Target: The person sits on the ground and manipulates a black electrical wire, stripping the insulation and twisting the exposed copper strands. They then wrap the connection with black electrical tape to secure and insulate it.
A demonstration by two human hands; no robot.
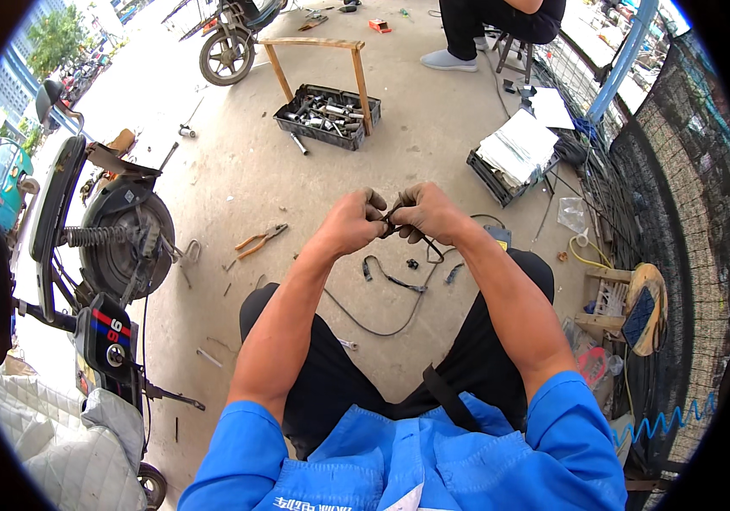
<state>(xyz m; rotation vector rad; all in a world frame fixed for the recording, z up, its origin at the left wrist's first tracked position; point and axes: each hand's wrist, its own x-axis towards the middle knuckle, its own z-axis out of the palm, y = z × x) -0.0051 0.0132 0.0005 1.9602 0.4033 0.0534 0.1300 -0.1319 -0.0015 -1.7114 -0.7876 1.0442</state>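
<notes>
Both hands meet in front of me, above the ground between my knees. My left hand [355, 223] pinches a black cable [436, 252] between thumb and fingers. Close against it, my right hand [426, 213] grips the same cable, fingers curled. The exact spot where the fingers meet is partly hidden by the hands. From there the cable loops down to the concrete, where a longer thin dark cable [379, 333] curves. Small black connectors [367, 271] lie on the ground just below the hands.
Orange-handled pliers [254, 245] lie left of my hands. Ahead stands a black crate of metal tools [328, 119] with a wooden handle. A partly dismantled scooter [118, 238] is at left. To the right are a crate of papers [514, 153] and black mesh [680, 213]. Another person [501, 25] sits beyond.
</notes>
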